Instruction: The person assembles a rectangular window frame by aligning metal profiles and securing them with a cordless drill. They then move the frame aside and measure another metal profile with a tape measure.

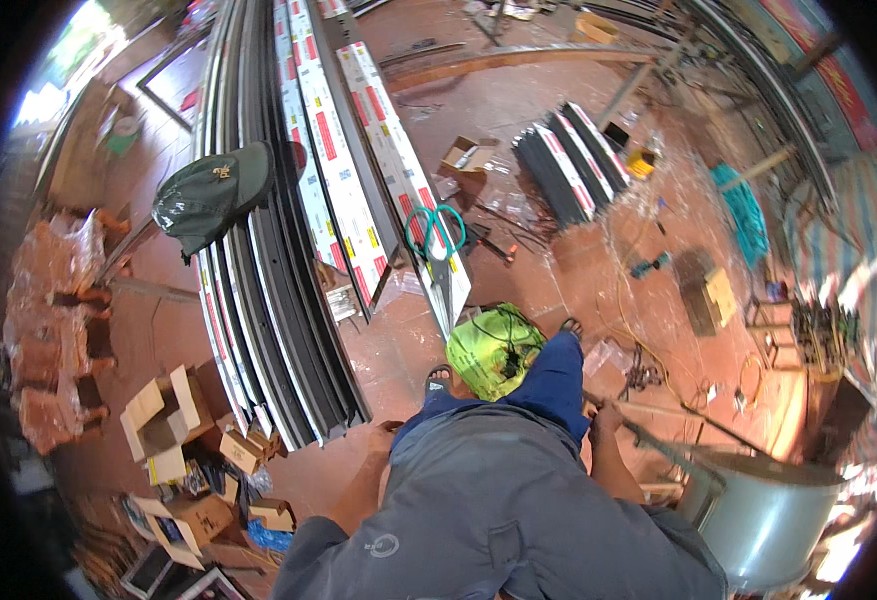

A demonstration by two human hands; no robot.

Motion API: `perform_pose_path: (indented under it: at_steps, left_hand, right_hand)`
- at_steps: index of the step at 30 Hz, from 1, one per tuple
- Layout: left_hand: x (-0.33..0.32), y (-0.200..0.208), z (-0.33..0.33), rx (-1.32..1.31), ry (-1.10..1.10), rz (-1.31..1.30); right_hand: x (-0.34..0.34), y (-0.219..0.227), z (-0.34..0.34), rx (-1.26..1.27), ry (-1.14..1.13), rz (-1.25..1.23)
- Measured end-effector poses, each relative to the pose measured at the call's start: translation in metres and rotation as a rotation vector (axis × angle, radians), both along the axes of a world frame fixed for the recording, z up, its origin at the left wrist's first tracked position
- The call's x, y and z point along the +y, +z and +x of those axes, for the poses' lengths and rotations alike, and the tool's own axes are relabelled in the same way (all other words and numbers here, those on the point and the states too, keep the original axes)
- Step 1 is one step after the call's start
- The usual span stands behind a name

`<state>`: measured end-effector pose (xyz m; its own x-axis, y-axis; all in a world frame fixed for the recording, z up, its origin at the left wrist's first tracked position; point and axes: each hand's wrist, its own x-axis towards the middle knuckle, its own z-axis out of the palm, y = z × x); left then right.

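As both hang lower centre, my left grip [386, 432] and right grip [607, 418]: closure, contents, I cannot tell. Bars [309, 350], left of centre, laid parallel, probably for order; scissors [441, 268], centre, overlapping a strip [391, 130].

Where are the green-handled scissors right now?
In the head view, the scissors lie near the middle, slightly above centre, on the near end of a white-and-red strip, blades pointing toward the wearer, just up-left of the yellow-green bag.
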<state>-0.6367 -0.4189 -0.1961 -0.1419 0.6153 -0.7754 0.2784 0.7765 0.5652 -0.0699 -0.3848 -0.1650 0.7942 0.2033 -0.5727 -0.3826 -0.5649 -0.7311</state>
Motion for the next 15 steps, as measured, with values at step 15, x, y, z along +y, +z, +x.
perform_pose_path:
  at_steps: [15]
  left_hand:
    - [0.116,0.079,0.314,0.162,0.127,-0.161]
  right_hand:
    - [0.463,-0.007,0.331,0.324,1.019,0.131]
